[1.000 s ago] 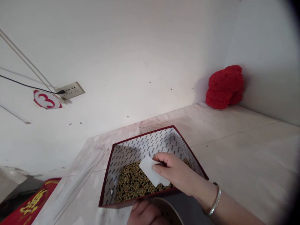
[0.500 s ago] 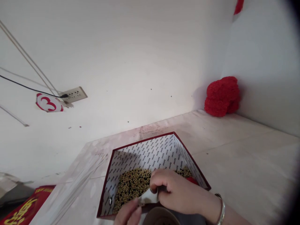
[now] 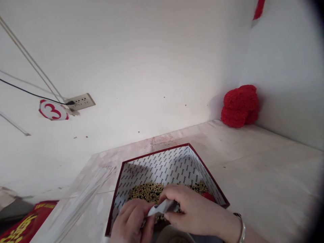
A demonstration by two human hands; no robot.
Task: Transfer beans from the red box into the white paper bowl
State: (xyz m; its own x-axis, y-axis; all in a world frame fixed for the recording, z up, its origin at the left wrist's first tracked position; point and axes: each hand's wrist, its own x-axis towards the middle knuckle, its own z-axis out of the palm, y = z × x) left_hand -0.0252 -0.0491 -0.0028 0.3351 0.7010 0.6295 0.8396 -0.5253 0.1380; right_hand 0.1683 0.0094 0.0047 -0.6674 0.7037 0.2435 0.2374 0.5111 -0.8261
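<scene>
A small white packet-like piece [image 3: 159,208] is pinched between both my hands, low over an open box; its exact kind is unclear. My left hand [image 3: 133,217] grips its left end with thumb and fingers. On the other end, the fingertips of my right hand [image 3: 186,209] are closed. Beneath them stands the dark-red-rimmed box [image 3: 154,154], its white lining printed with lettering. Many small round gold and black beads [image 3: 145,191] cover its bottom, partly hidden by my hands. Something red [image 3: 208,196] shows beside my right wrist.
Below my hands, a brown round container [image 3: 174,234] is cut off by the frame edge. A red fluffy object [image 3: 240,106] sits in the table's far corner. On the wall is a power strip [image 3: 82,102] with a black plug. A red printed bag [image 3: 27,219] lies lower left.
My left hand has moved up and further into view, now gripping the white piece more fully. The white piece has turned and looks narrower. My right hand has barely shifted.
</scene>
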